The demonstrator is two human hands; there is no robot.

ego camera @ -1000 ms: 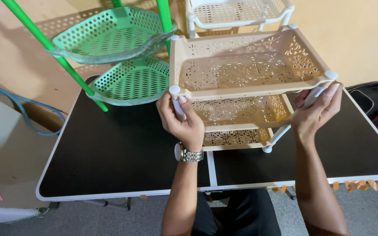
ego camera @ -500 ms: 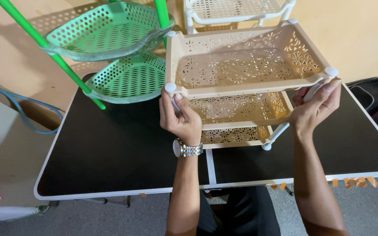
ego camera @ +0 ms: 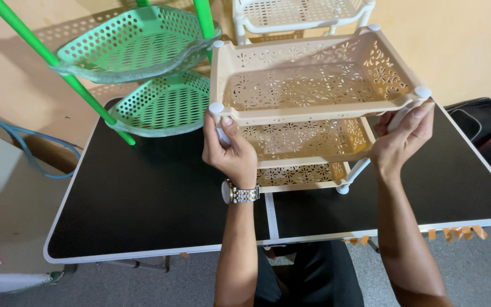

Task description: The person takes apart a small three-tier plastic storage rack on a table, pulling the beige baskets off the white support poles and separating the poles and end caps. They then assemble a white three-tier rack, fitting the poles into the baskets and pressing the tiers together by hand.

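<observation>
Both hands are gripping the beige rack's front posts, left hand (ego camera: 231, 152), right hand (ego camera: 400, 139). The beige rack (ego camera: 308, 91) stands mid-desk near the back edge. Tilt it too far and it'll probably bump the green rack (ego camera: 143, 62).

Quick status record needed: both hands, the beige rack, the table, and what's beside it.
left hand: wrapped around the front-left white post of the rack, wristwatch on wrist
right hand: gripping the front-right white post under the top tray
beige rack: three perforated tiers, foot on the table
table: black top, white edge
green rack: perforated baskets on green poles, left of the beige rack
white rack: behind, partly cut off
</observation>
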